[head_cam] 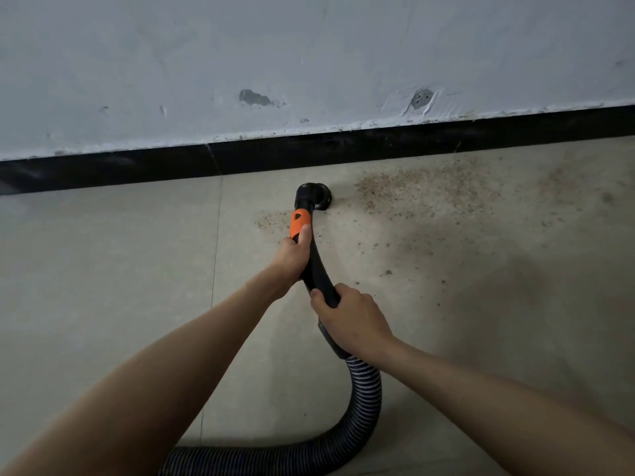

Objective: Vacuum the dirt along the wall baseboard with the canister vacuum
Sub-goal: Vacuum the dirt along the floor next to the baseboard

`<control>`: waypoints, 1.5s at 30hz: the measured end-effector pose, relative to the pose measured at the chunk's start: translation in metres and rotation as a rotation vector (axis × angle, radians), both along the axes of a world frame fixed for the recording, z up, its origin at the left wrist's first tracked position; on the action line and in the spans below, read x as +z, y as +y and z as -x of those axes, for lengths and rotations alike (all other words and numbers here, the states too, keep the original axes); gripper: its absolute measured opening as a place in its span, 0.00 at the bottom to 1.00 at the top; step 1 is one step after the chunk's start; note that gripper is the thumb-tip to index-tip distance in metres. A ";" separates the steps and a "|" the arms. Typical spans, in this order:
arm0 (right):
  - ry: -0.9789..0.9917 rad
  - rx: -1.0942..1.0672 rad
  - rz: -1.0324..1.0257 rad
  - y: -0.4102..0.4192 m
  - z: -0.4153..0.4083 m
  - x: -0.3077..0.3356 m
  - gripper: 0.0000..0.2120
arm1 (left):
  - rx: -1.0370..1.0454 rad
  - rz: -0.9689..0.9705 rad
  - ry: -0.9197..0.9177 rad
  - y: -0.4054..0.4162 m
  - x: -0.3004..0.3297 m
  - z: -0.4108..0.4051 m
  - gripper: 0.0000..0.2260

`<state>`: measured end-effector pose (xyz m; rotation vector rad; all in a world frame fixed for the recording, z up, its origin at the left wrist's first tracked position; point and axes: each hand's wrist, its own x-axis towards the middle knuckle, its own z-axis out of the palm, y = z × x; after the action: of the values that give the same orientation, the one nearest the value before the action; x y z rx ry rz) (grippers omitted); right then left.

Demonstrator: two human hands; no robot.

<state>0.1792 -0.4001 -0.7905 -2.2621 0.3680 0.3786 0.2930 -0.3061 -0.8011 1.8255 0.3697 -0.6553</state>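
Observation:
A black curved vacuum handle tube (pixel 318 269) with an orange collar (pixel 301 223) ends in a round black nozzle (pixel 314 195) that sits on the tiled floor just below the black baseboard (pixel 378 146). My left hand (pixel 292 257) grips the tube right behind the orange collar. My right hand (pixel 350 319) grips the tube lower down, near where the ribbed black hose (pixel 366 393) joins. Brown dirt (pixel 422 190) lies scattered on the floor to the right of the nozzle, and a smaller patch of dirt (pixel 271 219) lies to its left.
The grey wall (pixel 309 63) above the baseboard is scuffed, with chipped patches. The ribbed hose loops down and left out of the bottom of the view. Beige floor tiles (pixel 103 269) with a grout line stretch to the left. The canister is out of view.

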 end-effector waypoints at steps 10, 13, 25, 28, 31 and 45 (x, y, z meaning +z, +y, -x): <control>0.000 -0.107 -0.039 -0.027 0.009 -0.007 0.19 | -0.110 -0.047 -0.027 -0.042 -0.001 0.001 0.28; 0.008 -0.103 -0.068 -0.026 0.006 -0.007 0.21 | -0.104 -0.049 -0.039 -0.042 -0.002 -0.001 0.26; 0.141 0.101 -0.161 -0.003 -0.026 0.005 0.13 | 0.037 0.121 -0.033 0.008 0.016 -0.006 0.17; 0.176 0.131 -0.229 0.017 -0.037 0.012 0.09 | 0.057 0.127 -0.077 0.029 0.024 -0.006 0.13; 0.209 0.139 -0.294 0.039 -0.042 0.016 0.07 | 0.092 0.168 -0.055 0.052 0.029 -0.007 0.13; 0.081 0.227 -0.206 0.078 -0.032 0.003 0.24 | 0.376 0.358 0.061 0.094 0.016 0.002 0.20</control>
<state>0.2115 -0.3217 -0.7878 -2.0952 0.1063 0.5993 0.2911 -0.2118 -0.7853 1.3520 0.5802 -0.4788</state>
